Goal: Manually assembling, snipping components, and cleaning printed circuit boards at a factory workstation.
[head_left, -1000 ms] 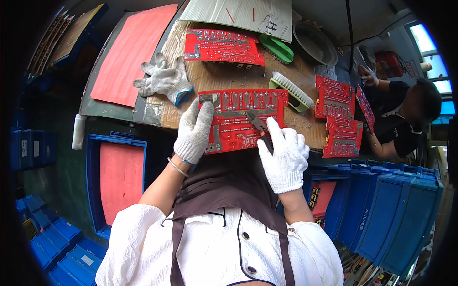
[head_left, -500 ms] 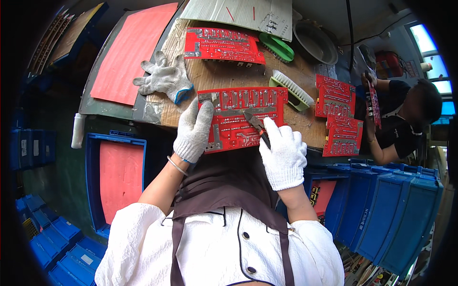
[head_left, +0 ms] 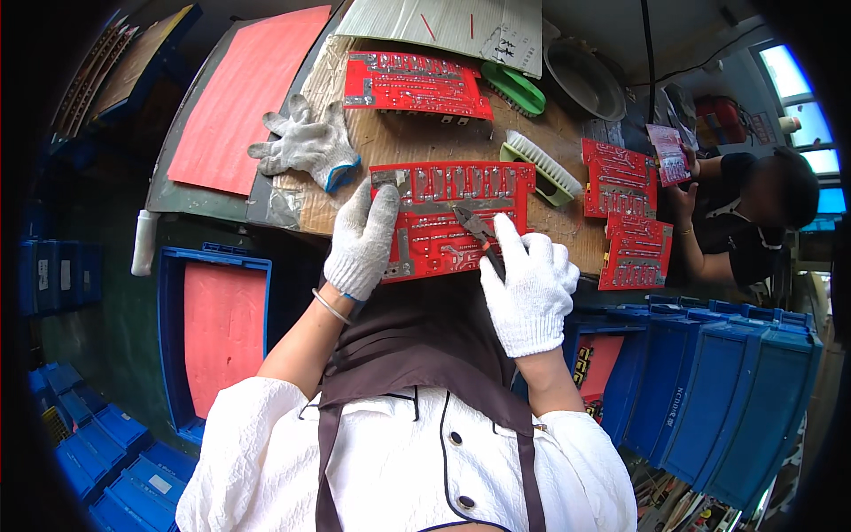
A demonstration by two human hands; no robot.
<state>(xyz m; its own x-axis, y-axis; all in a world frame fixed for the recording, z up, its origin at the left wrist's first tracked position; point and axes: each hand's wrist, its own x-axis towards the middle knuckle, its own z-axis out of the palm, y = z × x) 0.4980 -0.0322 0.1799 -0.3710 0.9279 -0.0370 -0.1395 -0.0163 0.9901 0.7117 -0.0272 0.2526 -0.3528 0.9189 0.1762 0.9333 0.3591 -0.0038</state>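
My left hand [head_left: 363,232], in a white knit glove, grips the left edge of a red circuit board [head_left: 430,251] held at the table's near edge. The board's soldered side faces up. My right hand [head_left: 530,288], gloved too, is closed round a pair of cutting pliers [head_left: 474,226] with dark handles. The pliers' jaws rest at the middle of the board; whether they touch a lead is too small to tell. Beyond lies another red board [head_left: 412,80]. A white-bristled brush [head_left: 545,167] lies right of the held board, and a loose grey glove [head_left: 310,142] lies to its left.
Two more red boards [head_left: 620,177] overlap at the right. A green brush [head_left: 516,89] and a metal basin [head_left: 585,78] stand farther back. A pink foam sheet [head_left: 248,97] covers the left table. Blue crates [head_left: 709,381] flank me. At right, a co-worker [head_left: 745,213] holds a board.
My hands, the held board and the pliers have barely shifted. At the right, the co-worker's board has been raised and turned so that its flat side shows.
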